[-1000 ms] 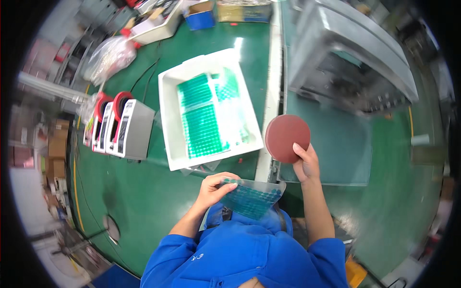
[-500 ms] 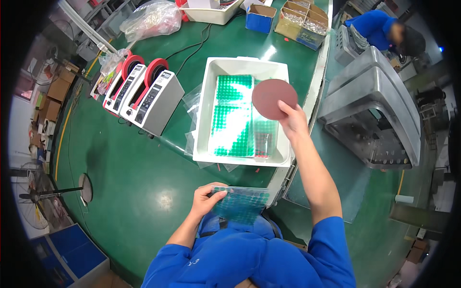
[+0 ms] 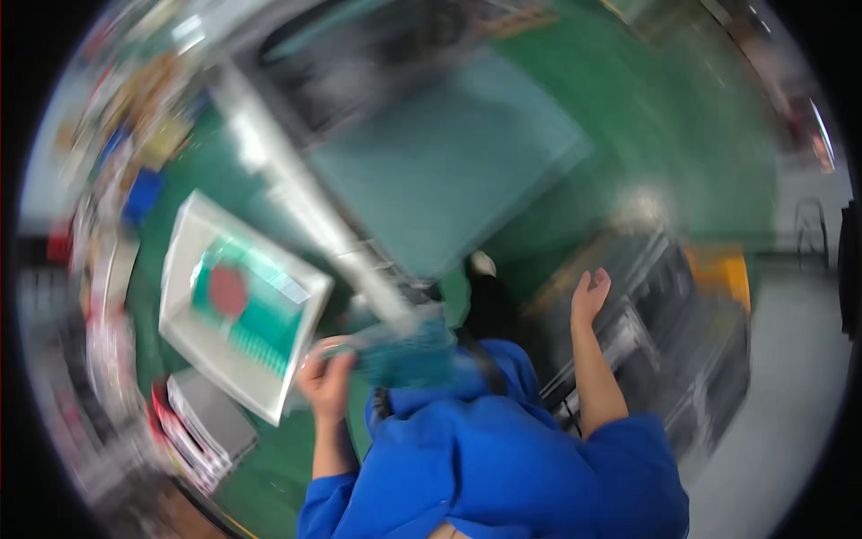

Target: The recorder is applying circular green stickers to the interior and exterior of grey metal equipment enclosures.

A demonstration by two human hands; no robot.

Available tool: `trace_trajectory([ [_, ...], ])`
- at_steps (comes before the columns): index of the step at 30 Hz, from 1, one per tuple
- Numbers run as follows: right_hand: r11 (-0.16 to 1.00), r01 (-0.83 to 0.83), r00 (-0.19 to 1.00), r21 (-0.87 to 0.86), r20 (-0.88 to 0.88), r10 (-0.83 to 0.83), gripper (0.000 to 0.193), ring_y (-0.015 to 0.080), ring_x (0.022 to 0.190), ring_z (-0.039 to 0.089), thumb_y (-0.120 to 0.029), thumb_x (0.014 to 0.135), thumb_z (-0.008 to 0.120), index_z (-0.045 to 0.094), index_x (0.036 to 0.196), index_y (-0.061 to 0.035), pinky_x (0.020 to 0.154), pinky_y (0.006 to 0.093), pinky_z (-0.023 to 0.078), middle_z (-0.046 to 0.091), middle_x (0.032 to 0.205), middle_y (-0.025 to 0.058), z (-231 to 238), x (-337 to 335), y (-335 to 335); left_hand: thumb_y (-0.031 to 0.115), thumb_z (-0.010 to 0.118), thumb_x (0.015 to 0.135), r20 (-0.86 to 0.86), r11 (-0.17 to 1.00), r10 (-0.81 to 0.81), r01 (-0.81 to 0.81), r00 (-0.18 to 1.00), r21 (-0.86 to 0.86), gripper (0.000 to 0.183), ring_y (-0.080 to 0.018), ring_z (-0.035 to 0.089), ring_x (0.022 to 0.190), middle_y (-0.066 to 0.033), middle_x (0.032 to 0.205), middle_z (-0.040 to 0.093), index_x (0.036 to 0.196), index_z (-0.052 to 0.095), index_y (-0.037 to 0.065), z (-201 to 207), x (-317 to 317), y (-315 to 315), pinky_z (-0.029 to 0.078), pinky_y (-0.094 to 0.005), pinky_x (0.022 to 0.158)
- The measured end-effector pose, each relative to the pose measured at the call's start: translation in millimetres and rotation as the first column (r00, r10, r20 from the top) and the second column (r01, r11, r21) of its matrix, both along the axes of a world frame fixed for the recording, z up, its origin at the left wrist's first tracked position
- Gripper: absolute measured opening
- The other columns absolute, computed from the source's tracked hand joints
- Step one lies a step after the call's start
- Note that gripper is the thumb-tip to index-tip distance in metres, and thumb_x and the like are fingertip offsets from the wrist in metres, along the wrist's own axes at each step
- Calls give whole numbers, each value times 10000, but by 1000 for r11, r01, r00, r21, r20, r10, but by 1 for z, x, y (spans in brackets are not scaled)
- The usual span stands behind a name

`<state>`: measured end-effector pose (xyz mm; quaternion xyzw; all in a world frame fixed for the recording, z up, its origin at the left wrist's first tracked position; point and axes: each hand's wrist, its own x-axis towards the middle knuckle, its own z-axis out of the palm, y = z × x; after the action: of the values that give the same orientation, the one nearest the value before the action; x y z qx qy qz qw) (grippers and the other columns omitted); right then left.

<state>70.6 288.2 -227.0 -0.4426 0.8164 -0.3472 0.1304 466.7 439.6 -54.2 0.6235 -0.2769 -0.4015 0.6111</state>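
Note:
My left hand point(image 3: 325, 377) grips the edge of a clear sheet of teal-green round dots point(image 3: 409, 352), thumb against fingers, in front of my waist. The picture is smeared by motion, so the sheet's details are soft. My right hand point(image 3: 591, 298) is held out to the right, empty, with its fingers apart. To the left stands a white tray point(image 3: 182, 247) with green dotted sheets point(image 3: 274, 310) in it. A reddish-brown round disc point(image 3: 228, 293) lies on those sheets, apart from both hands.
Two white-and-red tape machines point(image 3: 211, 418) stand beside the tray at lower left. A pale rail point(image 3: 305, 202) runs between the tray and a grey-green sheet-like surface point(image 3: 458, 162). Blurred dark crates point(image 3: 664, 332) are at right, behind my right hand. A blue box point(image 3: 142, 196) is at far left.
The view has swung to the right, so tray and machines now appear at left. My right hand has let go of the disc, now in the tray. My left hand still holds the sheet.

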Motion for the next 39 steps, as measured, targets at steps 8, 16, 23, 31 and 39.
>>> trace_trajectory([
  [8,710,422,651,565,356,-670,693,229,917,527,-581,754,502,548,997,66,810,311,386,569,955,144,-97,-120,254,8,538,798,25,909,-404,404,915,-107,108,-135,558,783,-84,867,603,900,570,-4,-24,-53,-109,442,-274,743],
  [16,820,214,853,531,308,-421,580,304,887,568,-360,611,691,502,1000,25,754,353,437,579,924,217,-69,-109,197,11,555,785,89,891,-451,454,888,-9,86,-77,496,699,-30,795,580,865,578,-11,-6,-99,-112,389,-198,655],
  [23,943,226,892,242,338,-301,377,172,736,559,-114,640,641,556,959,68,679,297,446,602,839,86,91,-169,205,12,602,759,-53,939,-324,315,944,-137,67,-70,515,658,-3,736,581,825,592,5,-16,-59,-105,416,-208,622],
  [31,876,-478,808,73,427,405,480,182,788,556,-187,642,667,501,1008,75,720,285,437,588,869,140,282,-48,82,0,587,757,25,927,-36,43,999,-372,78,-73,516,672,-16,750,586,835,596,2,9,-14,-89,413,-209,622],
  [39,158,-960,179,232,73,981,567,336,655,588,-405,616,701,507,968,-6,589,376,459,592,712,177,294,28,-23,32,551,781,-59,711,501,-449,864,-541,102,-95,522,737,-50,841,584,875,565,-5,35,51,-10,402,-220,673],
])
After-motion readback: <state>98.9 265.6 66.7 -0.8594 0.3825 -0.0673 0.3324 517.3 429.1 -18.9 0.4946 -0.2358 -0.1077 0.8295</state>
